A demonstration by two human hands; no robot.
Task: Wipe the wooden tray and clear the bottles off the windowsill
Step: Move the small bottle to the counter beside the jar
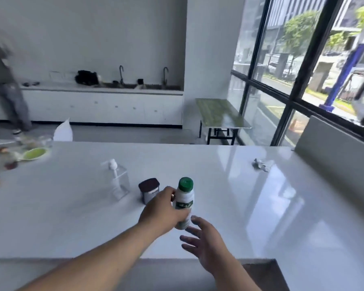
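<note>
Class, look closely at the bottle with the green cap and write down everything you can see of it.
The bottle is white and looks like plastic, with a ribbed green screw cap that is closed and a green printed band around its middle. It stands roughly upright, leaning slightly, over the white counter beside a dark-lidded jar. The left hand grips its body; the right hand is open just below it, apparently not touching.
</note>
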